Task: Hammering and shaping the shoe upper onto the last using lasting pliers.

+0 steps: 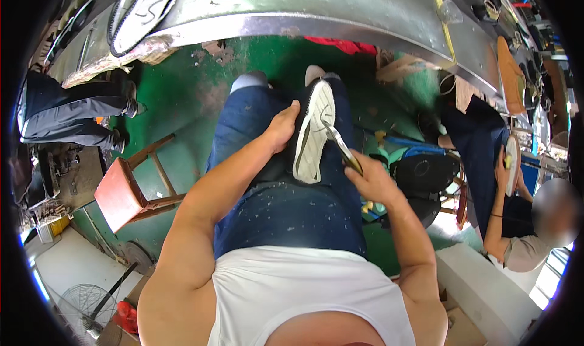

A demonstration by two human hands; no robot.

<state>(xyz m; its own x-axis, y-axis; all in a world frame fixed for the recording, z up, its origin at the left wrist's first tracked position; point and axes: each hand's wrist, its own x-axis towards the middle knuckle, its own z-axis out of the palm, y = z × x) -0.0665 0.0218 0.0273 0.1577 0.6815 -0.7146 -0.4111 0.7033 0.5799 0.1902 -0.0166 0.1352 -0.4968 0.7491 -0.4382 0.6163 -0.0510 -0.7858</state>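
A shoe (pixel 313 136) with its pale, ribbed underside turned up and a dark upper edge stands tilted over my lap. My left hand (pixel 283 125) grips it from the left side, thumb up and the other fingers hidden behind it. My right hand (pixel 372 178) is closed around the handle of a pair of pincers (pixel 342 144). Their metal head touches the underside near the middle of the shoe, beside some dark pen-like marks.
Ahead runs a metal workbench (pixel 243 23) bearing a pale sole-like piece (pixel 146 17). A red-seated stool (pixel 118 194) stands at left, near someone's legs (pixel 79 111). At right, a co-worker (pixel 517 224) holds another shoe (pixel 512 157). A fan (pixel 88 309) is at lower left.
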